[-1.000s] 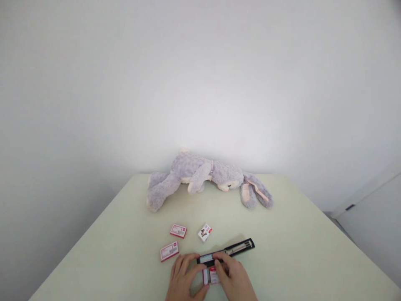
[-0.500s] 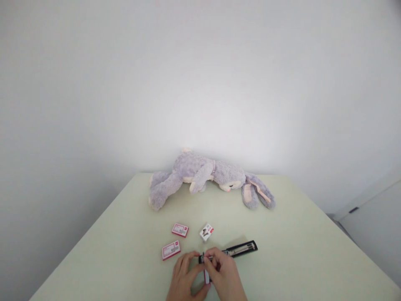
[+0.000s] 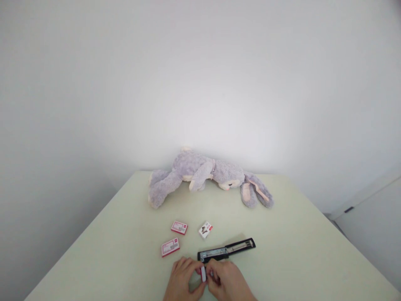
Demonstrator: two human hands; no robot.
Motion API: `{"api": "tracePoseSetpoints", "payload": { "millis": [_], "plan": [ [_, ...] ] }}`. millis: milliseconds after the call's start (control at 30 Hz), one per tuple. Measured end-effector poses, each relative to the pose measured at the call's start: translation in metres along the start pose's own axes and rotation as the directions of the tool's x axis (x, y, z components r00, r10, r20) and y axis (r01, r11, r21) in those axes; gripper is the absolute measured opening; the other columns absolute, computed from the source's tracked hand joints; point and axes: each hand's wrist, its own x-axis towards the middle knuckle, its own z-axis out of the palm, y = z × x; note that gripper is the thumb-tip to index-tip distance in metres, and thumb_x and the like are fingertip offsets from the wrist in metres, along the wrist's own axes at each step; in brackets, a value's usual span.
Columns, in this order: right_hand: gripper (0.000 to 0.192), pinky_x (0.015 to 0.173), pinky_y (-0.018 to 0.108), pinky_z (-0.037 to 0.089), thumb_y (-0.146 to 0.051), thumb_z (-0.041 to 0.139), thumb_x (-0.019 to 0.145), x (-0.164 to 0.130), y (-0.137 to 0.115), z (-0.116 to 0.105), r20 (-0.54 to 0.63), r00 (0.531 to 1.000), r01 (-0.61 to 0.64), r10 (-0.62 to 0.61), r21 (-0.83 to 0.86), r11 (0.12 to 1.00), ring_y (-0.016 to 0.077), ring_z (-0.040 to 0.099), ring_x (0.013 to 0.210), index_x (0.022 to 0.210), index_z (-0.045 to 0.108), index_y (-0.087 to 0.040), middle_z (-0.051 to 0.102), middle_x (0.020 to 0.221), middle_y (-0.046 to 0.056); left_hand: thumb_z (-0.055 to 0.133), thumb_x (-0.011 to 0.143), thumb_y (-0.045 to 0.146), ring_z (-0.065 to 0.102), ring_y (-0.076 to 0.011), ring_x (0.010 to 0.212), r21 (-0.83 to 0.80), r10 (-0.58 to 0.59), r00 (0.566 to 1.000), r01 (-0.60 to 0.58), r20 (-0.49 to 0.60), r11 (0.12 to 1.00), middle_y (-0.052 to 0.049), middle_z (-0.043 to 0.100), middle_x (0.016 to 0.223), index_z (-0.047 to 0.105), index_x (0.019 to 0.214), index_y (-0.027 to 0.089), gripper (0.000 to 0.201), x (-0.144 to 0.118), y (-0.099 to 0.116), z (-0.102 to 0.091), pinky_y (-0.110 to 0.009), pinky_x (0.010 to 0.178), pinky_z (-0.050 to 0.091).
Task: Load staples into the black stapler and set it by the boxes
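Near the table's front edge, my left hand (image 3: 182, 279) grips a small white-and-red staple box (image 3: 203, 274) between thumb and fingers, tipped on its side. My right hand (image 3: 230, 281) is closed right beside the box, fingertips pinched together. Whatever those fingers hold is hidden. Just beyond both hands lies a black stapler (image 3: 213, 253), spread out flat with its metal tray showing; neither hand grips it.
Left of the stapler are two flat white-and-red staple boxes, one nearer (image 3: 170, 247) and one farther (image 3: 179, 228). A small white box with a clip picture (image 3: 205, 229) sits behind the stapler. A grey plush rabbit (image 3: 200, 169) lies along the wall.
Both hands have drawn back off the stapler toward me, uncovering its near end. The staple box has come up between the hands, tipped on its side.
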Motion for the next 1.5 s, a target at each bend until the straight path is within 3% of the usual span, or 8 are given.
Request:
{"api": "tracePoseSetpoints", "payload": {
  "millis": [333,500,733,867,1000,1100,1300,1500],
  "plan": [
    [0.022,0.065,0.022,0.037,-0.017,0.056,0.081,-0.005,-0.003,-0.020,0.062,0.996,0.059,-0.060,0.013,0.998,0.0160,0.068,0.075,0.094,0.071,-0.028,0.075,0.084,-0.002,0.076,0.078,0.027,0.068,-0.0225,0.093,0.020,0.026,0.999,-0.025,-0.040,0.999,0.000,0.073,0.093,0.070,0.107,0.029,0.030,-0.008,-0.005,-0.006,-0.037,0.087,0.053],
    [0.019,0.058,0.025,0.036,-0.038,0.049,0.094,-0.027,0.031,-0.016,-0.141,0.968,-0.171,0.207,0.227,0.959,0.0171,0.059,0.059,0.092,0.062,-0.024,0.064,0.064,-0.002,0.070,0.087,0.033,0.071,-0.0197,0.084,-0.006,-0.035,0.989,0.035,-0.142,0.999,0.001,0.077,0.091,0.071,0.114,0.033,0.027,-0.014,-0.006,-0.008,-0.033,0.083,0.055],
    [0.040,0.060,0.026,0.040,-0.059,0.049,0.091,-0.031,0.052,0.011,-0.158,0.940,-0.215,0.302,0.413,0.885,0.0175,0.057,0.061,0.079,0.063,-0.023,0.064,0.067,0.001,0.063,0.089,0.030,0.069,-0.0170,0.070,-0.070,-0.171,0.969,0.160,-0.181,0.985,0.005,0.076,0.079,0.071,0.104,0.031,0.018,-0.006,0.008,0.028,-0.033,0.079,0.052],
    [0.047,0.057,0.026,0.041,-0.069,0.055,0.084,-0.031,0.054,0.013,-0.165,0.906,-0.263,0.390,0.504,0.822,0.0171,0.056,0.058,0.077,0.063,-0.023,0.062,0.062,0.000,0.060,0.091,0.034,0.069,-0.0213,0.084,0.057,-0.111,0.947,0.134,-0.302,0.989,-0.001,0.073,0.088,0.071,0.113,0.032,0.024,-0.002,0.015,0.043,-0.035,0.077,0.050],
    [0.058,0.039,0.024,0.025,-0.076,0.061,0.078,-0.040,0.076,-0.006,-0.067,0.854,-0.336,0.517,0.687,0.644,0.0108,0.036,0.038,0.101,0.061,-0.023,0.051,0.053,-0.007,0.073,0.081,0.041,0.065,-0.0246,0.090,0.229,-0.012,0.927,0.105,-0.376,0.968,-0.005,0.068,0.096,0.068,0.125,0.035,0.045,0.001,0.024,0.048,-0.038,0.078,0.047],
    [0.068,0.039,0.022,0.019,-0.073,0.064,0.080,-0.036,0.085,-0.036,-0.089,0.881,-0.224,0.465,0.787,0.575,0.0073,0.026,0.039,0.124,0.056,-0.022,0.046,0.058,-0.010,0.079,0.073,0.045,0.063,-0.0253,0.091,0.267,-0.006,0.924,0.117,-0.383,0.957,-0.005,0.066,0.099,0.066,0.128,0.036,0.057,0.003,0.030,0.050,-0.039,0.080,0.046],
    [0.039,0.052,0.023,0.030,-0.054,0.074,0.080,0.007,0.052,-0.085,-0.096,0.987,-0.043,0.129,0.616,0.786,0.0099,0.039,0.055,0.098,0.068,-0.020,0.046,0.062,-0.009,0.082,0.066,0.056,0.062,-0.0286,0.094,0.282,-0.029,0.919,0.150,-0.393,0.948,-0.006,0.068,0.102,0.066,0.128,0.038,0.067,0.004,0.030,0.055,-0.043,0.084,0.043],
    [0.016,0.057,0.022,0.026,-0.028,0.081,0.071,0.040,0.014,-0.072,-0.033,0.999,0.033,-0.025,0.258,0.966,0.0098,0.045,0.059,0.078,0.068,-0.023,0.049,0.061,-0.010,0.084,0.061,0.061,0.061,-0.0299,0.094,0.318,-0.018,0.913,0.161,-0.408,0.934,-0.007,0.067,0.104,0.069,0.120,0.036,0.066,0.005,0.030,0.057,-0.043,0.083,0.043]
  ]
}}
